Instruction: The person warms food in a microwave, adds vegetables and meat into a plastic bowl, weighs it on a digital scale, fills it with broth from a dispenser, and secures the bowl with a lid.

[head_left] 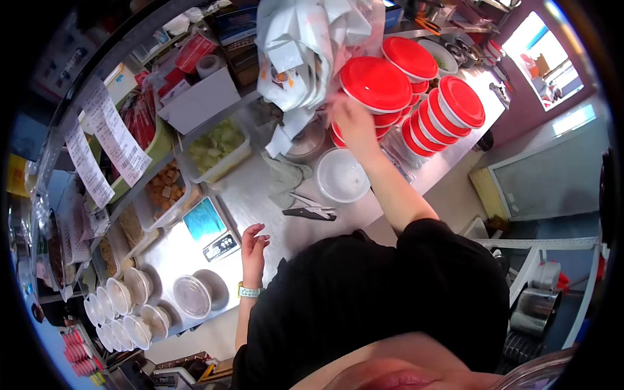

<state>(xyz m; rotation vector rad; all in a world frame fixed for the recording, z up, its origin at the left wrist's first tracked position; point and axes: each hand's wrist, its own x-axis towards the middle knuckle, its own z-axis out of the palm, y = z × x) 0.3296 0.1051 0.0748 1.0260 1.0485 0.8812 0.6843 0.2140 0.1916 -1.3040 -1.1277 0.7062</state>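
Observation:
My right hand point(354, 123) reaches to the stacked bowls with red lids point(376, 83), its fingers at the side of the front stack and partly blurred. White plastic bags point(299, 58) hang just left of it. Below that hand sits a round whitish container point(342, 175), beside a grey cloth point(286, 179) and a black-handled tool point(309, 213). My left hand point(254, 246) is raised over the counter edge with fingers apart and nothing in it, close to a scale point(212, 227) with a blue top.
Lidded clear tubs point(123, 296) stand at the lower left, with a round one point(192, 296) nearer. Food bins point(214, 153) line the counter's back under a shelf with hanging receipts point(116, 133). More red-lidded stacks point(442, 117) stand right of my right hand.

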